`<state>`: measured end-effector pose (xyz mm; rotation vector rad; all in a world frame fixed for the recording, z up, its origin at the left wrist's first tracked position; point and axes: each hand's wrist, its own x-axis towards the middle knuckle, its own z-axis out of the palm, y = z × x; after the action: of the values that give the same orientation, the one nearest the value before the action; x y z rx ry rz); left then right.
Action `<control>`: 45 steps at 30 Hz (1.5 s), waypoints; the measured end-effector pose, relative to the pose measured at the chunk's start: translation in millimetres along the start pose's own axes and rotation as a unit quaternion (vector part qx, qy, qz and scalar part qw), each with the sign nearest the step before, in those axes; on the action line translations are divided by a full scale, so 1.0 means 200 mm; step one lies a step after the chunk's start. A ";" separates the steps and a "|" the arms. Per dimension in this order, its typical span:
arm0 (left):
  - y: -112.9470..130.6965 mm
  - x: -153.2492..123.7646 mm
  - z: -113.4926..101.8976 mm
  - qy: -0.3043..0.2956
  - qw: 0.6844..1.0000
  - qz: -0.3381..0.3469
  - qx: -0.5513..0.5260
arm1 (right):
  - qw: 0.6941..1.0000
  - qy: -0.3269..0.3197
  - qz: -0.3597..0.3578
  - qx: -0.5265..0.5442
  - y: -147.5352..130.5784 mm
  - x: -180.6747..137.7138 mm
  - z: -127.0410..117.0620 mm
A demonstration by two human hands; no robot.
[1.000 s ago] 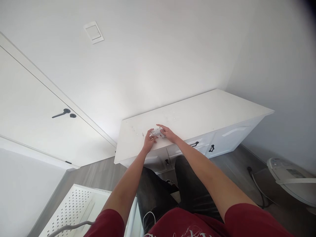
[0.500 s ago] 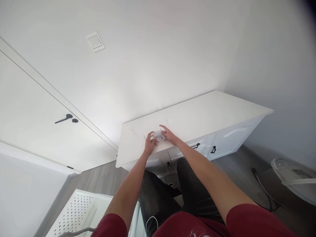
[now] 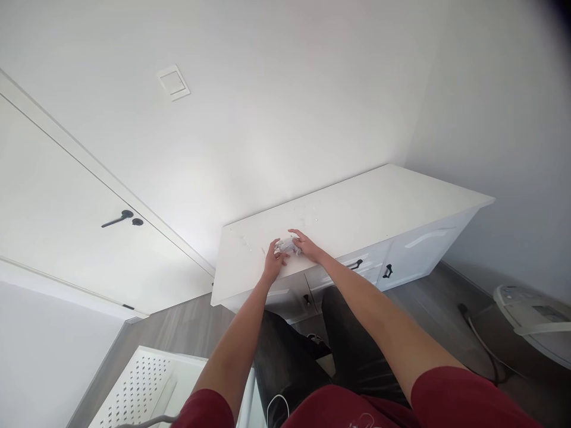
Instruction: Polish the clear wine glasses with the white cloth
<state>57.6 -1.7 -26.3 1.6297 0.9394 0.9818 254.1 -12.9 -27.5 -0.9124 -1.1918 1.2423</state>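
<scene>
Little has moved

Both hands stay near the front of the desk (image 3: 379, 196). Left hand (image 3: 272, 262) and right hand (image 3: 308, 245) are half curled round a white thing (image 3: 286, 243) that sits on the desk. A soft, steady hold should keep it from slipping.

sideboard (image 3: 379, 196) in the room corner, back against the rear wall. a small object (image 3: 288, 243) lies on its top near the front-left edge, between the left hand (image 3: 273, 263) and the right hand (image 3: 307, 245), both touching it. door (image 3: 53, 196) to the left, wall plate (image 3: 173, 82) above. perforated panel (image 3: 134, 380) at lower left, floor appliance (image 3: 530, 321) at far right.
</scene>
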 end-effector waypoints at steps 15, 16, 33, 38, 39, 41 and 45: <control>0.00 0.00 0.00 0.011 1.000 -0.015 0.019 | 1.000 0.017 -0.003 -0.011 0.01 0.01 0.01; -0.01 0.00 0.00 0.016 1.000 -0.017 0.019 | 1.000 0.013 -0.005 -0.014 0.00 0.01 0.01; 0.05 -0.02 0.00 0.008 1.000 -0.021 -0.011 | 0.992 0.101 -0.028 -0.068 -0.03 -0.01 0.02; 0.01 0.00 0.00 0.081 0.995 -0.039 -0.037 | 0.988 0.146 -0.026 -0.050 -0.04 -0.02 0.01; 0.00 0.01 0.00 0.097 0.994 -0.043 -0.039 | 0.987 0.152 -0.029 -0.047 -0.05 -0.02 0.01; -0.02 0.03 0.00 0.120 0.991 -0.043 -0.040 | 0.985 0.162 -0.039 -0.039 -0.06 -0.03 0.01; -0.04 0.05 -0.01 0.121 0.992 -0.027 -0.033 | 0.986 0.153 -0.064 -0.021 -0.08 -0.04 0.00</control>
<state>58.5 9.3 -32.7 1.4452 1.0953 1.1782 258.0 -22.5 -13.9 -1.0016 -1.0153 0.9385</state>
